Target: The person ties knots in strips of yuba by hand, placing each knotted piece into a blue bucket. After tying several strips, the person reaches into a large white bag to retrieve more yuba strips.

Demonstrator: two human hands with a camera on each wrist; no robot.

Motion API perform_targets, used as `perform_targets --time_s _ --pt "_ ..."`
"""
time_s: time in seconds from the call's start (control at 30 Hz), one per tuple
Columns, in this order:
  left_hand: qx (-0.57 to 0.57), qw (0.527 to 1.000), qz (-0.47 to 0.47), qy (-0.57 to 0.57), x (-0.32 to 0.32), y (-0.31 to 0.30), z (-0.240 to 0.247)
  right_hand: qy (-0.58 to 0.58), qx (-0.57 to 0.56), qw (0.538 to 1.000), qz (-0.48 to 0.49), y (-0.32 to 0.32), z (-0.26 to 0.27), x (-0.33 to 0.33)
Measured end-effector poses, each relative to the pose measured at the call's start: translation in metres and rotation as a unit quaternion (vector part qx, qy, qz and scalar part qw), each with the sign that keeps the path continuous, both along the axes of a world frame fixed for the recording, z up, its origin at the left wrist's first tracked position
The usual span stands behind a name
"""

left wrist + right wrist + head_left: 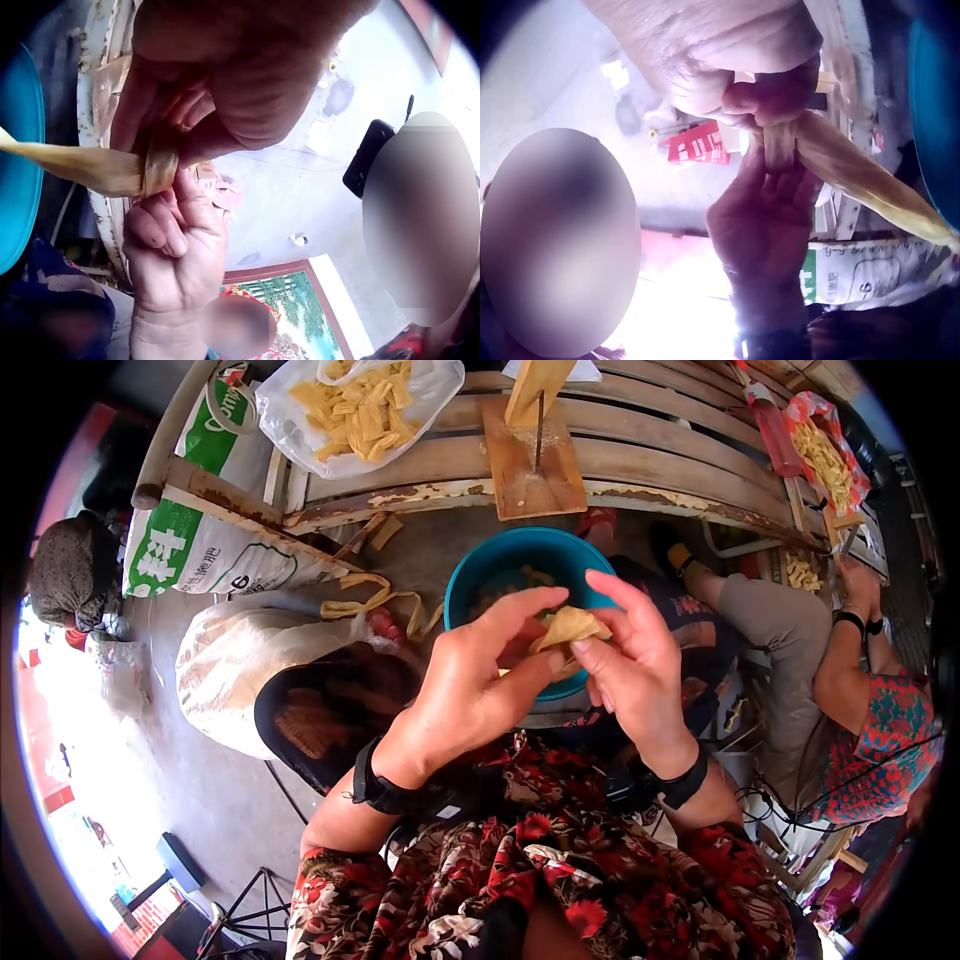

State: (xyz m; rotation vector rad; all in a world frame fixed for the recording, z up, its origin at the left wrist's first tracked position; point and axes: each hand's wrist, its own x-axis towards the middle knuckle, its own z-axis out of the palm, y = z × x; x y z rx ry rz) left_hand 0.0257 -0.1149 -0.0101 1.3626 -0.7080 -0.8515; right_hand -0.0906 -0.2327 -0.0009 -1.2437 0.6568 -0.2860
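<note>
Both hands meet over a teal bucket (470, 565) and work on a flat, yellowish, leaf-like strip (572, 626). My left hand (460, 675) pinches the strip between thumb and fingers. From the other side, my right hand (640, 670) pinches it too, thumb on top. In the left wrist view, the strip (90, 166) has a band folded across it between the hands, and a long tail reaches toward the bucket (19, 165). The right wrist view shows the same tail (862, 180) slanting down to the right. Some pieces lie inside the bucket, partly hidden by the hands.
A slatted bench (640, 460) stands ahead, bearing a plastic bag (285, 410) of short yellowish pieces and a wooden block with an upright metal rod (540, 445). Long strips (365, 600) lie on the floor at left, near a printed sack (240, 560). Another person (850, 690) sits at right.
</note>
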Motion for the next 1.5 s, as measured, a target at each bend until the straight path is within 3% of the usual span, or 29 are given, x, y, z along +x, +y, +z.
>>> perform_targets --time_s 0.07,0.17,0.27,0.4,0.43,0.53,0.6,0.67,0.7,0.73,0.8,0.87,0.93,1.03,1.1,1.23,1.3,1.37,1.4,1.47,1.5 --pt "0.014 0.996 0.008 0.091 0.005 0.007 0.000 -0.034 0.174 0.984 0.028 -0.005 -0.002 -0.003" --pt "0.018 0.968 0.009 0.250 0.014 0.011 -0.003 -0.095 0.381 0.917 0.062 -0.001 0.006 -0.004" --pt "0.011 0.943 -0.061 0.326 0.018 0.012 -0.006 -0.143 0.359 0.917 0.103 -0.004 0.002 -0.004" --pt "0.046 0.890 -0.228 0.392 0.023 0.012 -0.007 -0.037 0.059 0.990 0.123 -0.006 0.009 0.001" --pt "0.045 0.895 -0.223 0.383 0.022 0.011 -0.008 -0.044 0.070 0.989 0.123 -0.006 0.013 0.001" --pt "0.075 0.925 -0.182 0.326 0.021 0.010 -0.003 -0.036 -0.192 0.979 0.048 -0.008 0.004 0.000" --pt "0.124 0.952 -0.131 0.245 0.019 0.007 0.010 0.023 -0.145 0.986 0.073 -0.022 0.013 -0.006" --pt "0.149 0.962 -0.112 0.200 0.016 0.005 0.012 0.056 -0.201 0.963 0.172 -0.016 0.009 -0.002" --pt "0.165 0.963 -0.112 0.178 0.015 0.004 0.020 0.045 -0.239 0.957 0.157 -0.007 0.008 0.004" --pt "0.180 0.965 -0.113 0.156 0.015 0.002 0.023 0.035 -0.171 0.975 0.139 -0.009 0.012 0.000" --pt "0.066 0.974 -0.115 0.185 0.026 0.022 0.005 0.016 -0.032 0.994 0.105 -0.014 0.024 -0.012" --pt "0.119 0.968 -0.078 0.209 0.040 0.028 0.014 0.008 -0.080 0.988 0.135 -0.009 0.021 -0.015" --pt "0.115 0.983 -0.063 0.131 0.040 0.027 0.010 0.045 0.000 0.978 0.203 -0.023 0.017 -0.012" --pt "0.098 0.992 -0.028 0.074 0.038 0.025 0.017 0.015 -0.044 0.980 0.194 -0.044 -0.002 -0.010" --pt "0.088 0.994 -0.047 0.045 0.034 0.022 0.022 0.035 0.008 0.975 0.219 -0.052 0.002 -0.007" --pt "-0.010 0.988 -0.096 -0.124 0.028 0.010 0.026 0.007 0.237 0.918 0.319 -0.042 0.012 0.008" --pt "-0.051 0.971 -0.112 -0.206 0.030 0.006 0.028 0.000 0.277 0.879 0.389 -0.041 0.014 0.011" --pt "-0.024 0.978 -0.142 -0.152 0.028 0.011 0.034 0.012 0.328 0.830 0.450 -0.044 0.021 0.015" --pt "-0.011 0.980 -0.157 -0.123 0.029 0.014 0.038 0.040 0.323 0.833 0.447 -0.041 0.022 0.014" --pt "-0.042 0.935 -0.173 -0.305 0.041 0.021 0.040 0.100 0.313 0.836 0.439 -0.034 0.021 0.007" --pt "0.030 0.960 -0.123 -0.251 0.050 0.037 0.043 0.100 0.350 0.816 0.449 -0.038 0.016 0.001"
